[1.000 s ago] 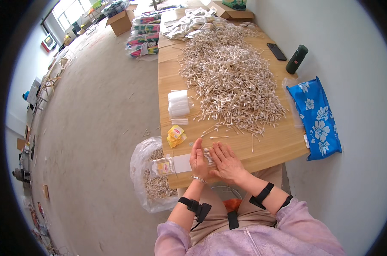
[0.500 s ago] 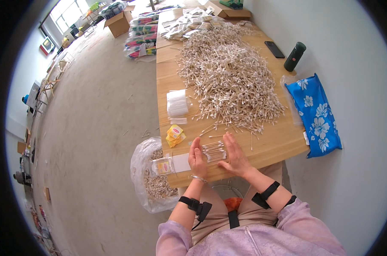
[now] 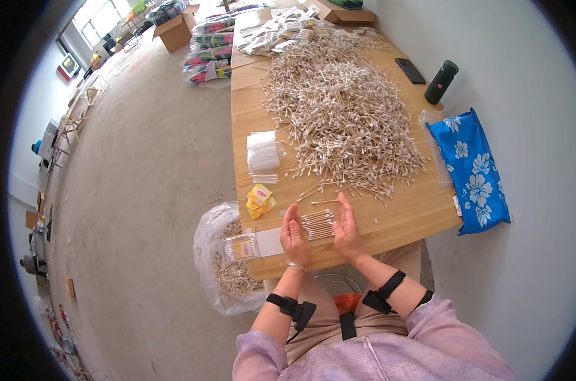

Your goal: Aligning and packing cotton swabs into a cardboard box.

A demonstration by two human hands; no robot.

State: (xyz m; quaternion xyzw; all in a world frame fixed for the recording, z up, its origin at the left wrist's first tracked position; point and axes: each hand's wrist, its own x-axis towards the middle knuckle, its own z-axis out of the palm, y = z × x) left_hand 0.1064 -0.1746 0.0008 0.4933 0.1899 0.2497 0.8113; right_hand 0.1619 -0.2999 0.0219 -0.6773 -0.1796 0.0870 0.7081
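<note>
Left hand [image 3: 293, 232] and right hand [image 3: 346, 227] flat, apart, flanking the swab bundle [image 3: 318, 225] near the surface [image 3: 421, 209] front edge. Risk: uneven squeeze could skew swabs or roll some off that edge.

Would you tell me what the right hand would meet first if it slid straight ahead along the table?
Probably the loose swabs just beyond the right hand's fingertips, then the big swab pile; exact alignment is hard to judge.

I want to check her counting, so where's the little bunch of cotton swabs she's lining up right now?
In the head view, the small bunch of swabs lies on the table's near edge, between the left hand and right hand, just below the big swab pile.
</note>
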